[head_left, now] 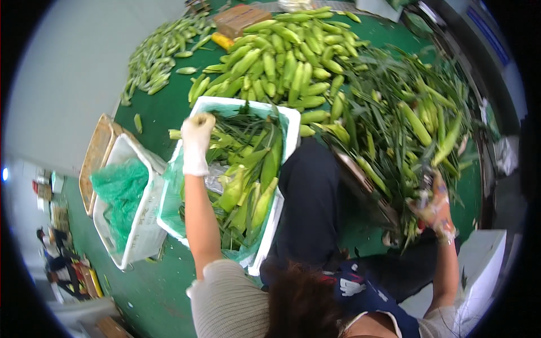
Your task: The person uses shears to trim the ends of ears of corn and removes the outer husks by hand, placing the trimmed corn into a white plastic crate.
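Observation:
My left hand (198, 126), in a white glove, is curled over the left rim of a white foam box (291, 126). A pale stalk end (174, 134) shows just left of it; whether the hand grips it cannot be told. The box, lined with green netting, holds corn husks and leaves (236, 194). My right hand (435, 211), in a stained glove, grips a metal hand tool (427, 181), perhaps pruning shears, partly hidden by fingers. Just above the tool is an ear of corn in its husk (449, 141), on a heap of leafy corn (380, 105).
A large pile of husked-in corn (291, 63) lies beyond the foam box, with a smaller pile (156, 63) farther left and a cardboard box (241, 20) behind. A white crate (146, 228) with green netting (122, 198) stands at left. Other people (61, 266) are at far lower left.

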Motion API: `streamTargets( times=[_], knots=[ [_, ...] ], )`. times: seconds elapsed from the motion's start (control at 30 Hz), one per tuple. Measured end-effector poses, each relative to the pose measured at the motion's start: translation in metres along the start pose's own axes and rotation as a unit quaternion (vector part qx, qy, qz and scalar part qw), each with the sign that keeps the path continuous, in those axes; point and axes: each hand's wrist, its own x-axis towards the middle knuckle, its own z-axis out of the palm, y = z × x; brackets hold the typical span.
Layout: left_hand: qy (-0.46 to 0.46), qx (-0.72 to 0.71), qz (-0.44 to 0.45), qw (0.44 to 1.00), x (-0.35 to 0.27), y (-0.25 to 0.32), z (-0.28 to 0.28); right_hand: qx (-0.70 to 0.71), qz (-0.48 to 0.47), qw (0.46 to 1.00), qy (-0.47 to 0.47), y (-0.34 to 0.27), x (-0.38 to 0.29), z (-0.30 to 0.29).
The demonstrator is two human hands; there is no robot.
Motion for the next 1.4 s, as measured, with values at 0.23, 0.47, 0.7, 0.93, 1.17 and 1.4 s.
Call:
streamTargets(
  times=[0.23, 0.47, 0.7, 0.93, 1.17, 1.4],
  knots=[
    [-0.172, 0.248, -0.146, 0.942, -0.073, -0.102, 0.031, 0.0, -0.032, 0.999, 0.034, 0.037, -0.04, -0.008],
    [-0.076, 0.331, -0.116, 0.933, -0.179, -0.196, 0.047, 0.026, 0.089, 0.996, -0.011, 0.084, -0.053, 0.012],
    [0.09, 0.226, 0.014, 0.97, -0.121, -0.103, 0.018, -0.027, -0.06, 0.995, 0.081, 0.044, -0.037, -0.007],
    [0.148, 0.218, 0.363, 0.894, -0.001, 0.127, 0.068, 0.088, -0.076, 0.993, -0.024, -0.004, 0.03, 0.011],
    [0.019, 0.133, 0.571, 0.809, -0.024, 0.276, 0.235, 0.192, 0.082, 0.978, -0.027, 0.027, 0.085, 0.001],
    [-0.071, 0.171, 0.602, 0.777, -0.094, 0.306, 0.315, 0.482, 0.097, 0.871, -0.017, 0.117, 0.09, -0.002]
  ],
)
